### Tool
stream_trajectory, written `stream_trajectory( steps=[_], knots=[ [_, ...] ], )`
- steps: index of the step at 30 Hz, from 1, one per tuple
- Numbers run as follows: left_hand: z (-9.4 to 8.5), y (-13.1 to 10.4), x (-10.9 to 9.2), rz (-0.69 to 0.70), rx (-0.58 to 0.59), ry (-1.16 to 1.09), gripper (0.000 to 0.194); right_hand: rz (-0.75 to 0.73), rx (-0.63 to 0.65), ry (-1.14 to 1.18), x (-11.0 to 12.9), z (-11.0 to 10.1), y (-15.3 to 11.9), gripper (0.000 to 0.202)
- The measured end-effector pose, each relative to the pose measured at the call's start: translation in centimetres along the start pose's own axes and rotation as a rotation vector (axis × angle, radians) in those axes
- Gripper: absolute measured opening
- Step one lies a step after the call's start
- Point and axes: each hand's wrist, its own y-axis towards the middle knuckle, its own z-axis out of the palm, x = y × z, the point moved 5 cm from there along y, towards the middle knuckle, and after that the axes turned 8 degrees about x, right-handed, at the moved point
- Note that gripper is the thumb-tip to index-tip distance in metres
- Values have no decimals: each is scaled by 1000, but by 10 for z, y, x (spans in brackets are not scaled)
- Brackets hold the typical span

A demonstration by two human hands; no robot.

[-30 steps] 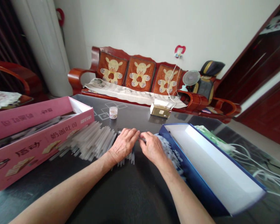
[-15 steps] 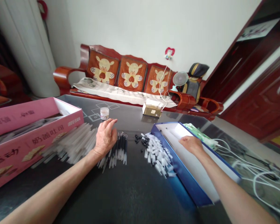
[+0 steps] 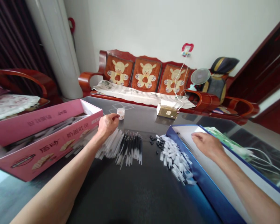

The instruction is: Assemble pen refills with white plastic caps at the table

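My left hand is beside a small clear round tub, its thumb and fingers pinched together; what they hold, if anything, is too small to name. Below it lie translucent tubes and black-and-clear pen refills. Over the inside of a long blue box is my right hand, its fingers curled together with their contents hidden. A few thin pens lie in that box. White caps and small black pieces are heaped left of the box.
At the left stands a pink box holding dark and translucent sticks. A tissue box sits at the table's far side. Right of the blue box are a green packet and white cables. A wooden sofa stands behind the table.
The view has turned left. My left hand has moved from above the refills to beside the tub. My right hand remains over the blue box.
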Motion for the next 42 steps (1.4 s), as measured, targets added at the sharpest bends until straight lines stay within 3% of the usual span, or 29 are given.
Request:
stream_trajectory(
  steps=[2,4,7,9,12,15,19,26,34,42],
  knots=[
    [-4,1,-2,22,167,148,30,-166,-164,202,46,-11,-19,23],
    [-1,-1,-6,63,312,285,27,-311,-240,400,95,-6,-44,22],
    [14,-10,-13,127,447,434,24,-464,-182,561,153,29,-78,18],
    [27,-17,-18,154,479,514,25,-510,-152,619,173,56,-94,19],
    [42,-26,-22,163,488,549,27,-515,-160,658,176,83,-103,21],
    [50,-29,-21,161,493,565,30,-481,-172,688,167,92,-100,20],
    [51,-27,-17,146,507,601,27,-455,-122,698,165,95,-94,20],
    [52,-32,-21,180,510,681,28,-557,31,566,179,98,-97,22],
    [51,-44,-33,212,488,740,32,-506,17,592,177,101,-95,22],
    [54,-42,-31,174,533,689,33,-450,-26,592,175,104,-92,27]
  ],
)
